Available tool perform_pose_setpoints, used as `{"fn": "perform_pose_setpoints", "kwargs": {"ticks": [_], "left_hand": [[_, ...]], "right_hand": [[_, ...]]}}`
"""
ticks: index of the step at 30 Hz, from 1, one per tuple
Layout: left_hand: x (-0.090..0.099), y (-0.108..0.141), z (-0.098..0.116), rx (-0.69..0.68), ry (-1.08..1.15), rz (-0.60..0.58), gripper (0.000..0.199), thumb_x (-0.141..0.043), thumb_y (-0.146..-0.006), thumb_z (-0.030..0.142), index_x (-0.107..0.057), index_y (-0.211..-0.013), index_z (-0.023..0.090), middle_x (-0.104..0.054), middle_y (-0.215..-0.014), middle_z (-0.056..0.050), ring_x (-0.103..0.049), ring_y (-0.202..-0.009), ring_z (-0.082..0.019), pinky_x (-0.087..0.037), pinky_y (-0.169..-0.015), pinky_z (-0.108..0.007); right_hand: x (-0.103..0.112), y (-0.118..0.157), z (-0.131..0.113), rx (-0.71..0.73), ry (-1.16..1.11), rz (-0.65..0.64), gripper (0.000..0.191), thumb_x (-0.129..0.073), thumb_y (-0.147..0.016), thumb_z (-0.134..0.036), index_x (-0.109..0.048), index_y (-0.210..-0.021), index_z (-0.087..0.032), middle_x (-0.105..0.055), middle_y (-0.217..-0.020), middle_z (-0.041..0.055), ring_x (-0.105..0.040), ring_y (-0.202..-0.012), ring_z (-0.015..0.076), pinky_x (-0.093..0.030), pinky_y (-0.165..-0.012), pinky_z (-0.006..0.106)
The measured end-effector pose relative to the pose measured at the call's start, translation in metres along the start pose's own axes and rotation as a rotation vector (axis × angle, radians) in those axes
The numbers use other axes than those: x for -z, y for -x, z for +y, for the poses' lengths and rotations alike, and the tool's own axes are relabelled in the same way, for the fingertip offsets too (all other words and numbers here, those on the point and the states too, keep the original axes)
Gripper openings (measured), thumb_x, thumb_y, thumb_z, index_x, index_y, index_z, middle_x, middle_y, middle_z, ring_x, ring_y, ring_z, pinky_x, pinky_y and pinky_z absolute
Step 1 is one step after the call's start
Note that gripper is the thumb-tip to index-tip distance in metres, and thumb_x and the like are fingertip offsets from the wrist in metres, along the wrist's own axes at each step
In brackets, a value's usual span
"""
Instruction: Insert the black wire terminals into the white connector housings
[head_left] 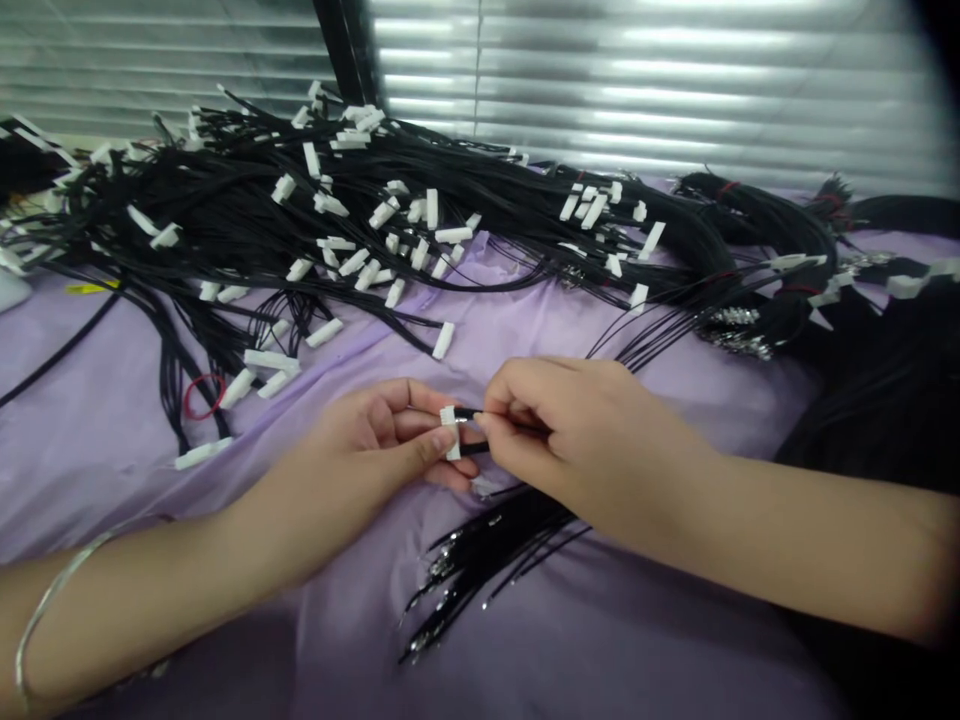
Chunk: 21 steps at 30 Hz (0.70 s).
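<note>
- The silver bangle [52, 610] sat on the left wrist, nearest the lower left corner of the frame.
- The left hand [375, 440] lay near the centre of the frame, holding a white connector housing [450, 432] upright, with its thumb pressed on the housing's face and the other fingers [409, 420] curled behind it.
- The right hand [555, 430] came in from the right, just beside the housing, its thumb and forefinger pinched together on a thin black wire [465, 413] at the housing's upper end.
- A second black wire [472, 448] ran from the housing's lower end.
- Below the hands, a spray of thin black wires with crimped metal terminals [450, 590] fanned out over the lilac sheet [600, 630] covering the worktop.
- A small loop of red wire [202, 397] lay at the left, among loose black leads with white connectors.
- Across the upper left of the frame spread a large tangled heap of black wire harnesses [247, 200] studded with white connectors.
- At the right, bundles of black wire bound with red ties [757, 220] ended in metal terminals [735, 335].
- Slatted window blinds [660, 80] filled the top of the frame.
</note>
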<state>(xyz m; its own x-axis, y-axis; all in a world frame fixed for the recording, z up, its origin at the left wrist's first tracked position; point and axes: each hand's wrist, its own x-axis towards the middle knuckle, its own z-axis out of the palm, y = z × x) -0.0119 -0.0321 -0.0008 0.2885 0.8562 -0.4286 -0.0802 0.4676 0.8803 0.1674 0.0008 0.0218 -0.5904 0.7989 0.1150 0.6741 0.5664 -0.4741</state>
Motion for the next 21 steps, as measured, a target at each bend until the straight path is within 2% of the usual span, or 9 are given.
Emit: {"fn": "perform_pose_setpoints", "kwargs": {"ticks": [9,16,18,21], "left_hand": [[-0.003,0.000,0.002,-0.014,0.006,0.005,0.020,-0.071,-0.077,0.023,-0.055,-0.085,0.014,-0.070,-0.075,-0.002,-0.067,-0.066,-0.011,-0.053,-0.066,-0.020],[-0.005,-0.001,-0.002,-0.032,0.018,-0.020,0.022,-0.070,-0.078,0.026,-0.054,-0.088,0.014,-0.067,-0.076,-0.003,-0.067,-0.067,-0.014,-0.055,-0.069,-0.028],[-0.005,-0.001,-0.002,-0.039,0.029,-0.013,0.022,-0.069,-0.079,0.026,-0.053,-0.089,0.014,-0.067,-0.078,-0.003,-0.065,-0.067,-0.013,-0.054,-0.069,-0.027],[-0.005,0.000,0.000,-0.077,0.038,0.008,0.020,-0.067,-0.080,0.024,-0.053,-0.091,0.015,-0.065,-0.078,-0.001,-0.064,-0.067,-0.011,-0.052,-0.068,-0.024]], "right_hand": [[-0.001,-0.001,0.002,0.007,-0.058,-0.043,0.013,-0.057,-0.081,-0.018,-0.058,-0.069,-0.015,-0.054,-0.059,-0.0034,-0.043,-0.051,0.0071,-0.028,-0.049,0.022],[-0.009,0.001,0.008,0.210,0.092,-0.064,0.013,-0.051,-0.087,-0.014,-0.060,-0.077,-0.015,-0.062,-0.075,0.0007,-0.056,-0.067,0.0121,-0.040,-0.058,0.025],[-0.003,0.002,0.008,0.278,0.188,-0.092,0.014,-0.050,-0.088,-0.012,-0.062,-0.081,-0.015,-0.062,-0.079,0.0019,-0.057,-0.072,0.0136,-0.043,-0.062,0.026],[0.016,0.005,0.007,0.314,0.343,-0.076,0.014,-0.052,-0.085,-0.008,-0.064,-0.086,-0.015,-0.063,-0.086,0.0059,-0.057,-0.083,0.0179,-0.045,-0.070,0.030]]}}
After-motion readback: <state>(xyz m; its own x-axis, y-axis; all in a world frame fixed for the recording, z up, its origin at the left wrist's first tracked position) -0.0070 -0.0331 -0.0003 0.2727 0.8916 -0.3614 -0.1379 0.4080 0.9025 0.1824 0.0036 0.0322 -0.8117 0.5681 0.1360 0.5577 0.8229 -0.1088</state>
